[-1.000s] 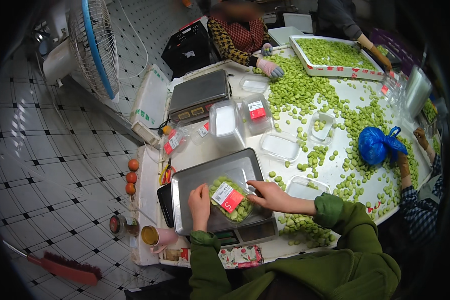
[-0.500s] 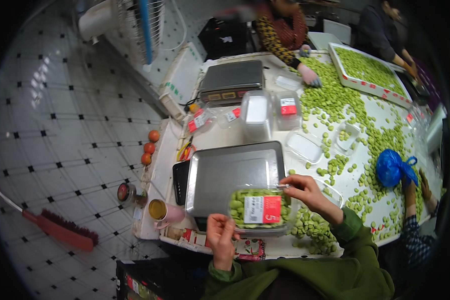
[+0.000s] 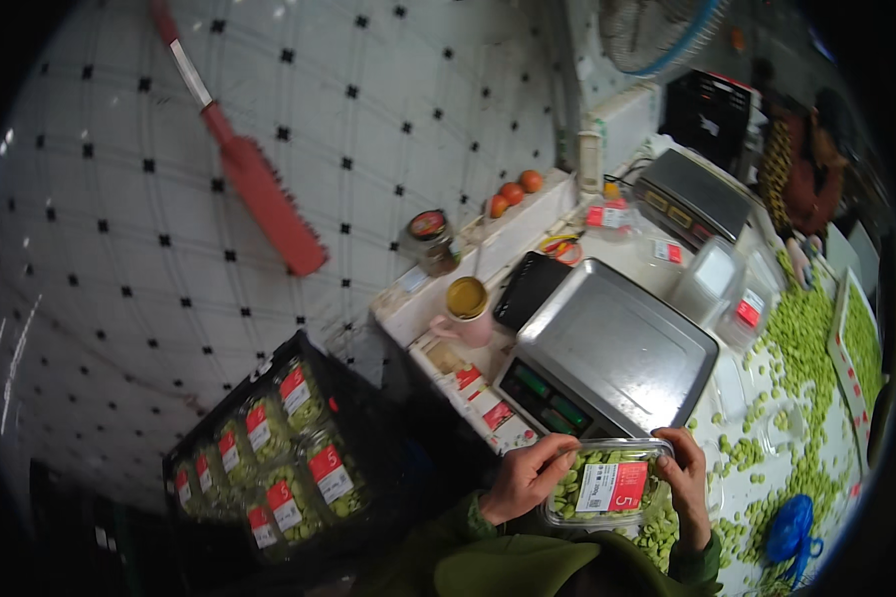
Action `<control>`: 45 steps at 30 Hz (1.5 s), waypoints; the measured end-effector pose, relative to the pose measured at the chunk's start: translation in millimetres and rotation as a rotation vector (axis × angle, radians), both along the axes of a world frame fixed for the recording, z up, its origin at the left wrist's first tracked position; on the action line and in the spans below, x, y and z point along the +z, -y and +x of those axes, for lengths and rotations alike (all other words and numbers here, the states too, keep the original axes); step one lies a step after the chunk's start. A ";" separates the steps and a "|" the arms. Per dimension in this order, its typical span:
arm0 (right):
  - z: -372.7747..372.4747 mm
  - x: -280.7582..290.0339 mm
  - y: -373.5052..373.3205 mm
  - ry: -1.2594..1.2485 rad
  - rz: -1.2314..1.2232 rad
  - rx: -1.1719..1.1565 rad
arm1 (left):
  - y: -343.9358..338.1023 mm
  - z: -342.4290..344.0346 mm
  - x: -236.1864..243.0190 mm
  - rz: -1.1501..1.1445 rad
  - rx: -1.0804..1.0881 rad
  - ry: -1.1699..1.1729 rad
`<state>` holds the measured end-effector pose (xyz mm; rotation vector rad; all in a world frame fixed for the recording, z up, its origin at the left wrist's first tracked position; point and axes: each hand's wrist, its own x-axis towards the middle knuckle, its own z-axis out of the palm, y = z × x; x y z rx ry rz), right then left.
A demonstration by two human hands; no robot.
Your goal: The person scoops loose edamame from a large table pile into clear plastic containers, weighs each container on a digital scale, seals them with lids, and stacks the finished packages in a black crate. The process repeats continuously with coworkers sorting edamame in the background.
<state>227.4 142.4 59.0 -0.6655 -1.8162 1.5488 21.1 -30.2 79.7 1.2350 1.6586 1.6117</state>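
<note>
Between my hands is a clear plastic box of green beans [image 3: 577, 490] with a red and white label on its lid. My left hand [image 3: 530, 478] grips its left end, fingers closed over the edge. At the opposite end, my right hand [image 3: 685, 476] pinches the upper right corner. The box is just in front of the weighing scale [image 3: 622, 338], whose steel plate is bare. To my left, a black crate [image 3: 314, 545] holds several labelled boxes of beans [image 3: 331, 473] like this one.
Loose green beans [image 3: 806, 328] cover the table's right side, with a blue plastic bag [image 3: 788, 527] among them. Stacked clear tubs [image 3: 709, 277] stand behind the scale. A pink mug [image 3: 465, 323], a jar [image 3: 431, 244] and tomatoes [image 3: 511, 193] line the left edge. A red brush [image 3: 269, 204] is beyond, over the tiled floor.
My view has swung left and down, bringing the black crate of filled boxes into sight. The box of beans has moved off the scale toward me, still in both hands.
</note>
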 end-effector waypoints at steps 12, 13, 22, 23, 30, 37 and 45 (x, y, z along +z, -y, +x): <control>-14.4 -45.3 45.0 -0.134 -0.439 0.013 | 48.9 -15.5 32.6 0.094 0.225 -0.082; -21.1 -42.6 45.6 -0.142 -0.426 0.068 | 57.0 -18.9 33.8 0.087 0.196 -0.076; -128.0 -55.1 103.9 0.268 -0.318 0.795 | 200.6 -50.6 71.5 -0.008 0.863 -0.090; -132.6 -72.9 109.9 0.320 -0.322 0.780 | 222.7 -56.7 77.9 -0.073 1.070 -0.294; -136.7 -130.2 132.9 0.282 0.639 0.750 | 393.4 -65.7 68.7 -0.452 1.865 -0.504; -135.5 -119.2 130.4 0.250 0.480 0.683 | 481.4 -85.9 -11.4 -1.194 1.444 -0.437; -136.3 -117.0 138.9 0.290 0.514 0.668 | 464.6 -92.2 2.8 -1.031 1.272 -0.356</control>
